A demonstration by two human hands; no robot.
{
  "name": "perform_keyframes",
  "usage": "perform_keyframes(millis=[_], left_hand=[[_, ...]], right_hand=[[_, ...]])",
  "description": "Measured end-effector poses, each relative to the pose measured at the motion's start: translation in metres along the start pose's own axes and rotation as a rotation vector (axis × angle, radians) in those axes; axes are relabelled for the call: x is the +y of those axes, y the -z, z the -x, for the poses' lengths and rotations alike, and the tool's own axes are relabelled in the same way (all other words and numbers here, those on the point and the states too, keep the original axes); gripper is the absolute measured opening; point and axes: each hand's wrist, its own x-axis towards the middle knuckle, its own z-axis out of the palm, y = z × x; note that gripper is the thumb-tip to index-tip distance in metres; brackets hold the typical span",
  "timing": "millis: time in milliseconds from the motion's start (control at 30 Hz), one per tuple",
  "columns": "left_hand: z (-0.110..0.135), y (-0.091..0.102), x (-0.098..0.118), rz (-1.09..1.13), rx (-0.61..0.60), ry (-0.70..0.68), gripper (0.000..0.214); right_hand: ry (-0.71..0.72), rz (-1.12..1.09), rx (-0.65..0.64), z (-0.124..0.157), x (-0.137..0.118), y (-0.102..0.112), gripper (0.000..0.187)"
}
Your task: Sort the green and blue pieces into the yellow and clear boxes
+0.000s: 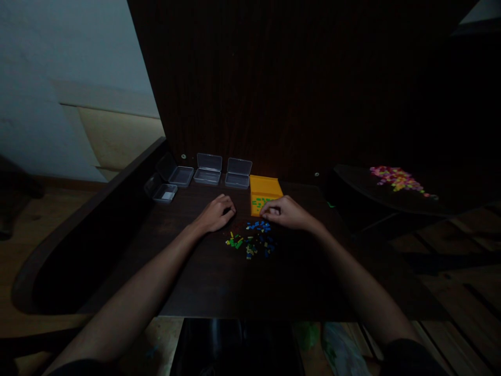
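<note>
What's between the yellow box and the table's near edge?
Head view: mostly blue small pieces nearest the yellow box, then green, yellow and blue pieces, loosely clustered.

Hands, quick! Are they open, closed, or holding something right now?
Left hand: loosely curled; can't tell if it holds anything.
Right hand: curled in at the yellow box; can't tell if it holds anything.

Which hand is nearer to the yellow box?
Right. The right hand is at the near right corner of the yellow box; the left hand is apart, to its left.
</note>
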Motion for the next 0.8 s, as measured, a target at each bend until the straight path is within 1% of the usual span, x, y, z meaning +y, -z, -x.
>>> perform_keyframes(millis=[133, 200, 300, 400, 533, 800], left_hand=[[0.0, 0.001, 0.0, -0.006, -0.004, -0.002, 0.019], [0.0, 0.001, 0.0, -0.013, -0.008, -0.006, 0.019], [0.0, 0.001, -0.001, -0.011, -0.004, -0.005, 0.018], [0.0, 0.001, -0.002, -0.003, -0.001, 0.001, 0.018], [0.001, 0.001, -0.001, -0.003, -0.009, 0.009, 0.018], [0.0, 0.0, -0.002, 0.001, 0.001, 0.003, 0.018]], right_hand=[[0.17, -0.062, -0.169, 0.021, -0.02, -0.016, 0.018], [0.221, -0.028, -0.191, 0.028, -0.026, -0.027, 0.017], [0.209, 0.021, -0.195, 0.032, -0.028, -0.039, 0.016], [0.195, 0.022, -0.191, 0.032, -0.027, -0.045, 0.017], [0.212, -0.004, -0.2, 0.031, -0.025, -0.045, 0.017], [0.163, 0.001, -0.251, 0.03, -0.026, -0.043, 0.013]])
